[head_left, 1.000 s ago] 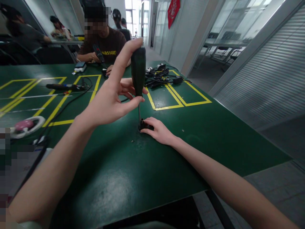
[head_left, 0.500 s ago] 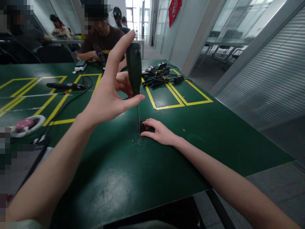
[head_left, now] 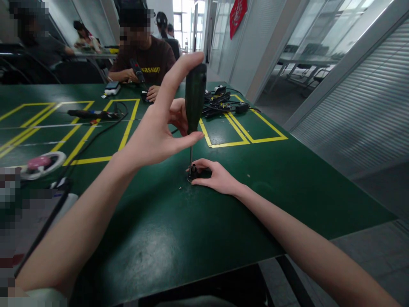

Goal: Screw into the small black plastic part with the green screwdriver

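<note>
Head view: left hand [head_left: 150,138] loosely closed round screwdriver [head_left: 196,98], forefinger over handle top, thumb near lower end. Right hand [head_left: 222,179] half-curled, thumb and fingertips pinching small black part [head_left: 193,174] on table [head_left: 223,238], under screwdriver's tip. Best done with shaft upright, steady downward push, small even turns, part gripped firmly. Surface: green, yellow tape [head_left: 268,139] outlines, tiny metal bit [head_left: 181,187] near part, black cables [head_left: 217,106] beyond. Room: person in brown shirt [head_left: 162,53] opposite, red banner [head_left: 238,18], blinds [head_left: 361,94] at right.

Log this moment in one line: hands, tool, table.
left hand: holds screwdriver | right hand: around black part | screwdriver: upright, point-down at black part | small bit: on table
</note>
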The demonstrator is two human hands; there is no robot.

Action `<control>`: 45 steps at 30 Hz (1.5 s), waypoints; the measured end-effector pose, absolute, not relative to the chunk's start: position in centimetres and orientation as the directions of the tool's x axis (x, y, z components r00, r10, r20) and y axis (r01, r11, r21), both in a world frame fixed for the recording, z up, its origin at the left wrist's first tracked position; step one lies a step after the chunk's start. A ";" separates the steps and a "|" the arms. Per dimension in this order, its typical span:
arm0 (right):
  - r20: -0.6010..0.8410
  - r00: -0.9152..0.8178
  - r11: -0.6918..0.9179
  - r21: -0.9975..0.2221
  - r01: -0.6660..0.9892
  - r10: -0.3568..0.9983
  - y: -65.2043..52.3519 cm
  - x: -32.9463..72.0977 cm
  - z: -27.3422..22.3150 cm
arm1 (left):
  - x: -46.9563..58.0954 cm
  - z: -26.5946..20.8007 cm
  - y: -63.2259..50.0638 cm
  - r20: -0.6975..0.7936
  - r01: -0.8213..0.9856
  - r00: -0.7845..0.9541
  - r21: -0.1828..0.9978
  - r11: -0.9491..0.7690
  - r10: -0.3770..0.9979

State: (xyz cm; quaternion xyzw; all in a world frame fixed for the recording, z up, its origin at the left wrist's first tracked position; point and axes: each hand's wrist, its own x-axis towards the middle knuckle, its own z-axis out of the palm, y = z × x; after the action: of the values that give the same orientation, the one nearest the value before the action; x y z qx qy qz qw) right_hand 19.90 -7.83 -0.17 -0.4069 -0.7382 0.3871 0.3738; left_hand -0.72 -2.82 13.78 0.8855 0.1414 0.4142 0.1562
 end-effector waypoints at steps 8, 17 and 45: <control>0.195 -0.370 0.309 -0.909 0.278 0.908 -7.6 19.8 -0.2 | -0.8 13.4 -2.0 0.697 0.129 0.601 0.397 -0.909 0.390; 0.213 -0.378 0.327 -0.906 0.270 0.901 -7.6 19.8 -0.3 | -0.8 13.6 -2.2 0.698 0.146 0.600 0.385 -0.911 0.391; 0.114 -0.350 0.200 -0.955 0.220 0.930 -7.6 19.2 -0.6 | -0.5 13.7 -2.2 0.699 0.102 0.619 0.381 -0.919 0.358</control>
State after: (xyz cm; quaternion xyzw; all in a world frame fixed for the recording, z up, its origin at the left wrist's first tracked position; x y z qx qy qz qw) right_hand 19.18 -7.59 -0.56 -0.4258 -0.6752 0.4679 0.3793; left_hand -0.48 -2.24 13.71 0.8865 0.1298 0.4166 0.1540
